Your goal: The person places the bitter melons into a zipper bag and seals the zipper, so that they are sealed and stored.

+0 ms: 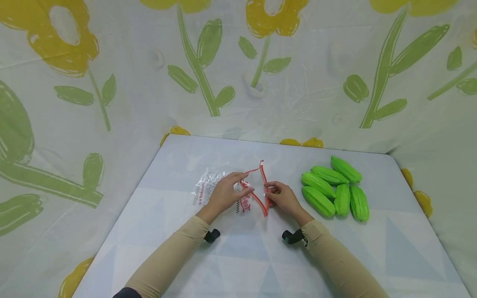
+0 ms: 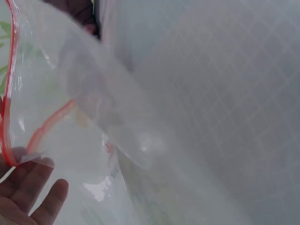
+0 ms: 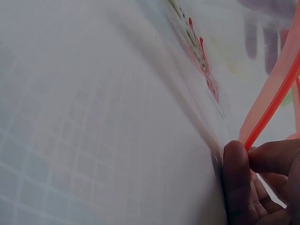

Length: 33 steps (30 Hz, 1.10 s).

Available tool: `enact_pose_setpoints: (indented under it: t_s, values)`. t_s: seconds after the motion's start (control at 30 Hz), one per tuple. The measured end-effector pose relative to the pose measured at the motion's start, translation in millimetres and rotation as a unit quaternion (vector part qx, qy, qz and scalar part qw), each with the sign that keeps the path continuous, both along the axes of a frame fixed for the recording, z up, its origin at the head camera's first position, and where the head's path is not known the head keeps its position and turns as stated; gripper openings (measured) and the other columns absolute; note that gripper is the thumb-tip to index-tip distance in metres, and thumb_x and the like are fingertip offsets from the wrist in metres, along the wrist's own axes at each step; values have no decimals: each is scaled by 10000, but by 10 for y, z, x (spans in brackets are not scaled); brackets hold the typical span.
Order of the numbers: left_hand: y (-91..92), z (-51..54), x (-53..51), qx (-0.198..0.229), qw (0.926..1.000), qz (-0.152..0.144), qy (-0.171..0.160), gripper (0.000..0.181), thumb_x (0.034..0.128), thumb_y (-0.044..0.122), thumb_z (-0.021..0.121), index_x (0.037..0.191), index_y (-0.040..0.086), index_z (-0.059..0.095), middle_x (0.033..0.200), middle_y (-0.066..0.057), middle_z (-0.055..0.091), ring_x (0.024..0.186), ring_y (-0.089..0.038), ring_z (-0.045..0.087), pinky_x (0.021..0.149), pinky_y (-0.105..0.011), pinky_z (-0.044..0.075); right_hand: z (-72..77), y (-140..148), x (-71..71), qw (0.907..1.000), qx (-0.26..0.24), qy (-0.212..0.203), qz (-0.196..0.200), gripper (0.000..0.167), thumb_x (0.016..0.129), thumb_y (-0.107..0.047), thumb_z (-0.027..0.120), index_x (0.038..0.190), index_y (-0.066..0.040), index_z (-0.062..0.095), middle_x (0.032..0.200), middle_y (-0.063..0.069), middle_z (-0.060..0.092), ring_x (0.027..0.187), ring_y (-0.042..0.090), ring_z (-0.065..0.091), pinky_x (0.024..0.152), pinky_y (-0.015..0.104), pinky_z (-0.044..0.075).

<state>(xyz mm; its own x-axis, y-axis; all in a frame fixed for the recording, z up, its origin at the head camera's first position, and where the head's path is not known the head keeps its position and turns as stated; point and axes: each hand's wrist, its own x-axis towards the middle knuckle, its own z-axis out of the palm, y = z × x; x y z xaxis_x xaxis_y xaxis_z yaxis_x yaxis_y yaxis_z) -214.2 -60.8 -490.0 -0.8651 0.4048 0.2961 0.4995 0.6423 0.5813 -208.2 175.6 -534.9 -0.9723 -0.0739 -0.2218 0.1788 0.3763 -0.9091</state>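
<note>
A clear plastic zip bag (image 1: 210, 182) with red print lies on its side on the table, its red-edged mouth (image 1: 263, 176) spread into a gap. My left hand (image 1: 223, 194) is at the left side of the mouth, holding the film beside the strip between thumb and fingers. In the left wrist view, its fingers (image 2: 35, 183) touch the film by a bend of the red strip. My right hand (image 1: 283, 198) pinches the right side of the mouth. The right wrist view shows the thumb (image 3: 236, 176) and index finger closed on the red strip (image 3: 269, 110).
Several bright green, ribbed, elongated fruits or vegetables (image 1: 335, 188) lie in a group to the right of my right hand. They rest on a pale table (image 1: 261, 265) with a triangle pattern. A flower-printed curtain (image 1: 298, 95) surrounds the table's back and sides.
</note>
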Motion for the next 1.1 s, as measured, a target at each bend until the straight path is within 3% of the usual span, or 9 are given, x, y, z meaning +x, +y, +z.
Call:
enact_pose_setpoints:
  t_s: [0.33,0.63,0.87,1.1]
  values:
    - [34,8,15,-20,9997,246,-88,550,916,422,751,1340,81,670,1346,-91,653,1252,-269,606,1037,-444,504,-11,12,-8,10000,9,-3,-46,358,957,-76,704,1311,-94,655,1020,127,639,745,211,656,654,327,615]
    - [29,6,29,1,9997,148,-218,585,931,404,741,1410,91,618,1414,-100,608,1077,-257,687,949,-422,557,-6,-8,2,10000,-17,-10,-23,382,957,-90,709,1334,-111,645,1046,118,649,753,203,666,660,326,614]
    - [25,-16,19,35,9999,54,-135,609,928,388,751,1419,59,603,1413,-113,608,1070,-263,691,954,-423,554,-6,-19,7,10000,-84,-4,3,386,960,-95,708,1340,-120,645,1075,122,657,754,209,666,668,329,614]
    - [12,-23,19,22,9996,80,-275,642,931,412,743,1450,75,575,1439,-107,587,1093,-281,684,958,-418,554,-4,-20,20,9999,-130,-42,-52,366,974,-85,683,1335,-126,645,1089,122,659,754,218,660,675,325,610]
